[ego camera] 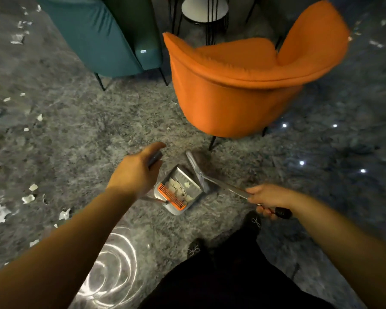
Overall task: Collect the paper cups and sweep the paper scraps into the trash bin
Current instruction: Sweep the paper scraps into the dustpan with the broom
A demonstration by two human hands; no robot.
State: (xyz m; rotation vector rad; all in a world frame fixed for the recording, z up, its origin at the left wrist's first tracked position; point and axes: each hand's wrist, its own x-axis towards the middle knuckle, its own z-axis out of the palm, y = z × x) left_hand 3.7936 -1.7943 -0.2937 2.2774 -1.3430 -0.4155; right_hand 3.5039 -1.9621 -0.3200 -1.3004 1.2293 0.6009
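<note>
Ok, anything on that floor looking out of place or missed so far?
Yes. Torn paper scraps lie scattered over the floor on the left, unswept. The dustpan holds only a few. The left hand holds the dustpan handle, the right hand the broom. No cups or bin in view.

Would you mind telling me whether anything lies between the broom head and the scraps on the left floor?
Yes: the dustpan sits on the floor directly left of the broom, between it and the scraps.

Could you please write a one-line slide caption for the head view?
Left hand holds dustpan, right hand holds broom; paper scraps remain on floor.
</note>
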